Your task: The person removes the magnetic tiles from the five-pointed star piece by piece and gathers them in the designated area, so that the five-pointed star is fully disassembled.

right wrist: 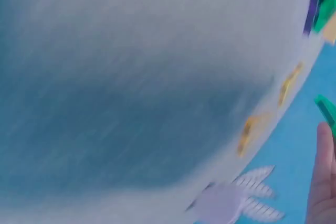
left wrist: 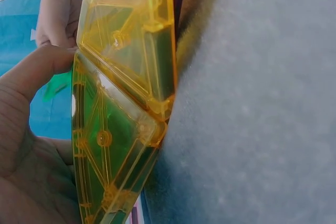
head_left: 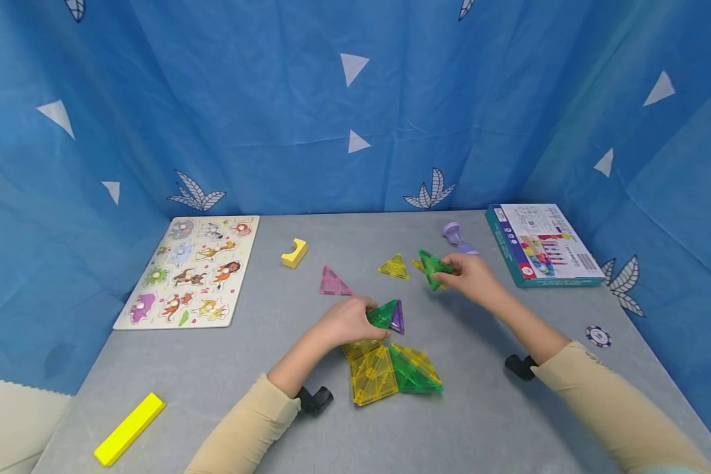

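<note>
Head view: On a grey table (head_left: 480, 421), a person's left hand (head_left: 345, 322) curls around the far end of a structure (head_left: 373, 376) of translucent yellow and green tiles, near the table's middle. A purple triangle (head_left: 397, 318) is beside that end. The right hand (head_left: 475, 280), farther right, pinches a green triangle (head_left: 431, 268). Near it lies a yellow triangle (head_left: 394, 266); a pink triangle (head_left: 334, 283) lies beyond the left hand. An animal puzzle board (head_left: 230, 295) is at left, a box (head_left: 545, 247) at right.

Left wrist view: The left thumb and palm wrap one side of the structure, its yellow frames filling the centre.

Right wrist view: The right hand shows partly at the right edge, fingertips at the green triangle; blurred yellow pieces lie nearby.
</note>
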Available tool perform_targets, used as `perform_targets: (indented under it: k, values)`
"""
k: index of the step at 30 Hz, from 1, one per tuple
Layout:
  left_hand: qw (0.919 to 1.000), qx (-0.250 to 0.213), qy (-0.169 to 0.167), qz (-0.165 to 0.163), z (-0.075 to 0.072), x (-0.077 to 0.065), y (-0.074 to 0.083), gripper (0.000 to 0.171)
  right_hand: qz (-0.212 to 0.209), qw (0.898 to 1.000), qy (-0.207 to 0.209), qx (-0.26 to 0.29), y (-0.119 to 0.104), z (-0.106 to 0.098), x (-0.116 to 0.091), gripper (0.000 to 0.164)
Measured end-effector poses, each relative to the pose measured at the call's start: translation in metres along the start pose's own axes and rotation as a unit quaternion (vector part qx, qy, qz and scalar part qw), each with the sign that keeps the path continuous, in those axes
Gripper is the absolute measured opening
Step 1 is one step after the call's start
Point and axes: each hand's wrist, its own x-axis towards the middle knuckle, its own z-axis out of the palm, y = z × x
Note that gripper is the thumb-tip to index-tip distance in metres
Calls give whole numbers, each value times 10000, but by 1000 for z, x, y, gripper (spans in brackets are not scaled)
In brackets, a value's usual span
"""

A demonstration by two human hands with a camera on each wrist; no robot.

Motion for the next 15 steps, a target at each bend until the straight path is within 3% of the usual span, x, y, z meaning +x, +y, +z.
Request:
perform_targets:
  k: [4, 9, 15]
  values:
    - [9999, 99, -36, 33, 0, 1, 0, 66, 792, 9954, -323, 424, 24, -20, -3, 27]
    - [9998, 149, -104, 10, 0, 2, 1, 65, 1616, 9796, -649, 1007, 52, -33, -10, 34]
    - [9998, 142, -150, -13, 0, 2, 2, 65, 2058, 9671, -991, 1124, 70, -41, -16, 32]
